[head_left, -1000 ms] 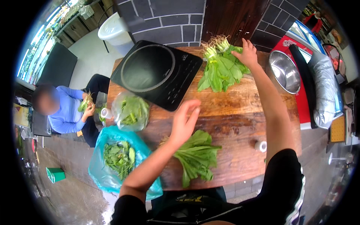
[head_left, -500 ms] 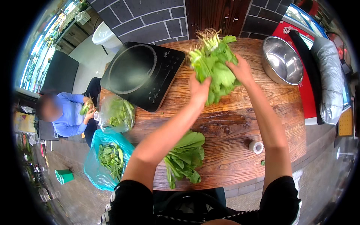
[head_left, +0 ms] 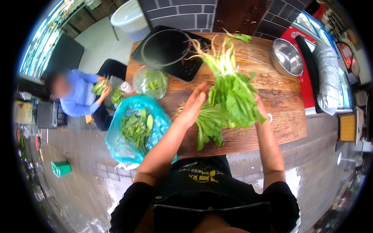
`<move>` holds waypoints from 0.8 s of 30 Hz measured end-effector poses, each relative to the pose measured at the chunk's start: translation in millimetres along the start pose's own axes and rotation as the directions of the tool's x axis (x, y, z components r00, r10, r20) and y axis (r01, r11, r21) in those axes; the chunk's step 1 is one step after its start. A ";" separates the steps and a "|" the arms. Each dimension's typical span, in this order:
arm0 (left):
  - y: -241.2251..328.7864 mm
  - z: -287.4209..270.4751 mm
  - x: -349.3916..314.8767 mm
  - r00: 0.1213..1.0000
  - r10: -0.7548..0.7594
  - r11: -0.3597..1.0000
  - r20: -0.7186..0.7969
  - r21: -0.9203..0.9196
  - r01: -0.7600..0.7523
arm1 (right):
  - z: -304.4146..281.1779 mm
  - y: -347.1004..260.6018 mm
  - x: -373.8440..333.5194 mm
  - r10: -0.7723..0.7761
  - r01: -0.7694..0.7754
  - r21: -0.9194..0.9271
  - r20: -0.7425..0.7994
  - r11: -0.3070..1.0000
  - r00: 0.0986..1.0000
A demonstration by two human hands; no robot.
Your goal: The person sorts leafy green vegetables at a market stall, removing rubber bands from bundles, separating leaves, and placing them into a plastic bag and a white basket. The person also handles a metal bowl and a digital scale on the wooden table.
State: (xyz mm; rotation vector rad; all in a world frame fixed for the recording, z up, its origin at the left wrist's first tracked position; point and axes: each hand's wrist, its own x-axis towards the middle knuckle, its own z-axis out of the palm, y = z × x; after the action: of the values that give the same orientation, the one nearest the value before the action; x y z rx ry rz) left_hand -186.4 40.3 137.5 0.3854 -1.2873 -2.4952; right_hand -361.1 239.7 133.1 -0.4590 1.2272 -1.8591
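The bundle of greens (head_left: 237, 95) was above the tabletop (head_left: 285, 97), between both hands, its long axis running from far roots to near leaves. The right hand (head_left: 261, 108) was nearer, against the leaves (fingers hidden, grip uncertain); the left hand (head_left: 193, 105) stood open, just left, closed on nothing.

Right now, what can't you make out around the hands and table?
In the head view:
- Right hand: fingers hidden behind the upper greens
- Lower greens: partly covered by the upper greens
- Small white object: partly hidden by the right wrist
- Black hotplate: control markings too small, blurred
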 end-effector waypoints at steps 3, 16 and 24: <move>39.8 -12.8 -15.0 0.973 -0.208 0.959 0.097 -0.177 0.223 | 81.8 35.0 -12.2 -0.009 -0.004 -0.245 -0.049 0.969 0.999; 66.9 -63.3 -103.7 0.987 0.005 0.999 -0.158 -0.040 -0.011 | 233.3 10.4 10.3 -0.286 0.410 -0.873 0.335 0.263 0.898; 21.0 -98.0 -109.6 0.980 -0.112 0.963 -0.164 -0.260 0.066 | 192.3 97.1 32.1 -0.264 0.342 -0.538 0.220 0.770 0.939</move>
State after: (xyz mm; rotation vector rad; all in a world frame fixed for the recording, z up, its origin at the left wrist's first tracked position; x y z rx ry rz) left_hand -46.4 -1.4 110.4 0.5996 -0.8873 -2.5892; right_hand -205.3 87.6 130.4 -1.1558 1.6955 -1.6482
